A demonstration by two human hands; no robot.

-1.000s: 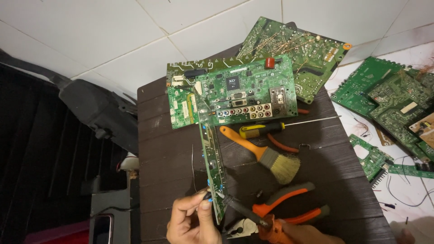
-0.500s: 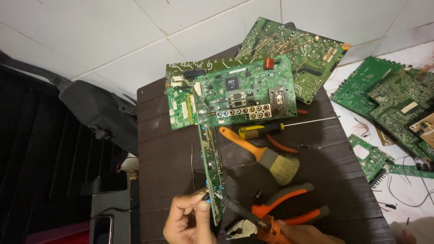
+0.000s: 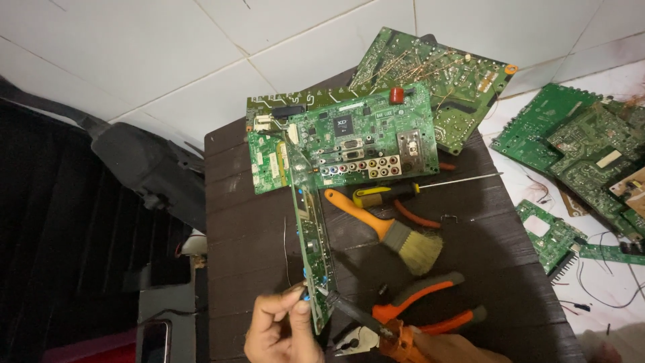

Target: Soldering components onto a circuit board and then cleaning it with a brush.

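My left hand [image 3: 277, 331] pinches the near end of a long narrow green circuit board [image 3: 312, 250], which stands on edge on the dark table [image 3: 248, 228]. At the bottom edge of the view, my right hand [image 3: 451, 349] is only partly visible. It grips an orange-handled tool [image 3: 396, 336] whose dark tip [image 3: 344, 308] touches the narrow board's near end. Just beyond that tool lie pliers with orange and black handles [image 3: 433, 304].
An orange-handled brush [image 3: 390, 232] and a yellow and black screwdriver [image 3: 396, 191] lie mid-table. A large green circuit board [image 3: 356, 144] and another one behind it [image 3: 437, 77] cover the table's far end. More boards [image 3: 578, 141] and loose wires lie on the white floor at right.
My left hand's fingers have shifted slightly on the end of the narrow board. Nothing else has visibly moved.
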